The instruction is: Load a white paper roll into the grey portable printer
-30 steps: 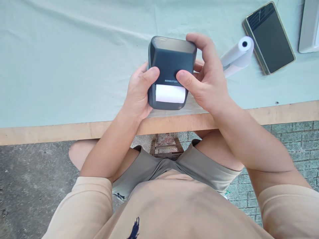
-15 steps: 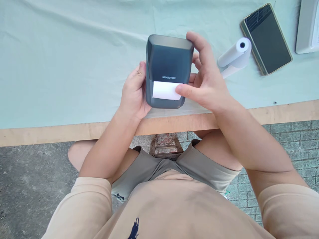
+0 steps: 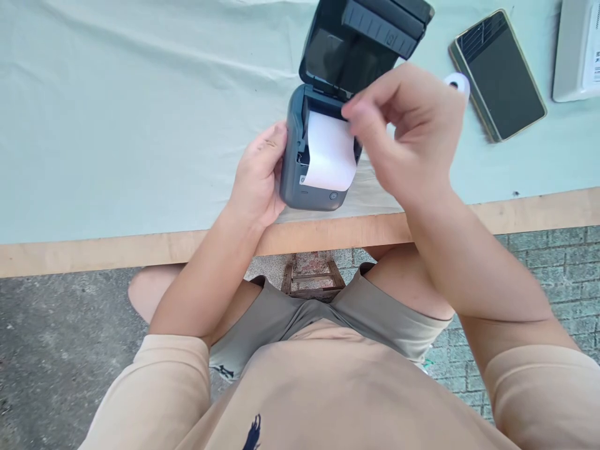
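Observation:
My left hand grips a dark label printer by its left side, thumb up along the edge. The printer's lid stands raised, tilted back from the body. Inside lies white label paper; its loose end hangs over the printer's front edge, near the power button. Over the right side of the opening is my right hand, thumb and forefinger tips close together beside the paper. Whether anything is between those fingertips cannot be made out. Behind this hand, a loose white paper roll is mostly hidden.
A smartphone lies on the pale green cloth, right of the roll. Farther right is a light grey box-shaped object with a label, cut off by the view. The table's wooden front edge runs below my hands.
The printer's lid has gone from closed to open, uncovering the paper inside. My right hand has left the lid's side and now hovers over the opening. My left hand keeps its grip.

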{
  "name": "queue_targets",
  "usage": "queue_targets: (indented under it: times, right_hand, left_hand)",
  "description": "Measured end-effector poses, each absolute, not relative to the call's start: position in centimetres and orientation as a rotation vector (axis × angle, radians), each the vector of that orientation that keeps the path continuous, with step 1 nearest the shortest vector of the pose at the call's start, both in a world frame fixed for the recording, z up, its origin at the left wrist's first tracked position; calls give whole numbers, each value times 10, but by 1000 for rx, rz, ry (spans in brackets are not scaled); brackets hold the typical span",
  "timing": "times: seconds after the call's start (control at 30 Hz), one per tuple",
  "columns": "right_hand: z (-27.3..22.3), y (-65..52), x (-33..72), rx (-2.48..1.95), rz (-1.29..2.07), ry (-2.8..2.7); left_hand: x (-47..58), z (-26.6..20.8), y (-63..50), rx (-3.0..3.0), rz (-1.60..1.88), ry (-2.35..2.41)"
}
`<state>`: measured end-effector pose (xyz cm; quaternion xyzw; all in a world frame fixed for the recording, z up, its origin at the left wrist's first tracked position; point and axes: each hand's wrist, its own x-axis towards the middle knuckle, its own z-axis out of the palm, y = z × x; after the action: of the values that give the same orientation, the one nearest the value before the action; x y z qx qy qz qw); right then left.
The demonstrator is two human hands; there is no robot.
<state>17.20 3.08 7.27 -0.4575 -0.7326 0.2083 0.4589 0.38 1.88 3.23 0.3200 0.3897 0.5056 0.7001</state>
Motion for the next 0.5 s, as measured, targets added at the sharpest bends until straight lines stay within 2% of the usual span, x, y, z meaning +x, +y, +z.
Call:
queue_targets:
  times: [0.17,0.37,0.5]
  right_hand:
    - [84,27,176,-1304,304,-2235]
    - [95,29,165,-1726,565,-2195]
    - [106,29,159,-1822,514,-2226]
  left_hand:
    - [6,34,17,698,1111,833]
    - [7,36,16,686,1098,934]
    - [8,34,16,679,1118,916]
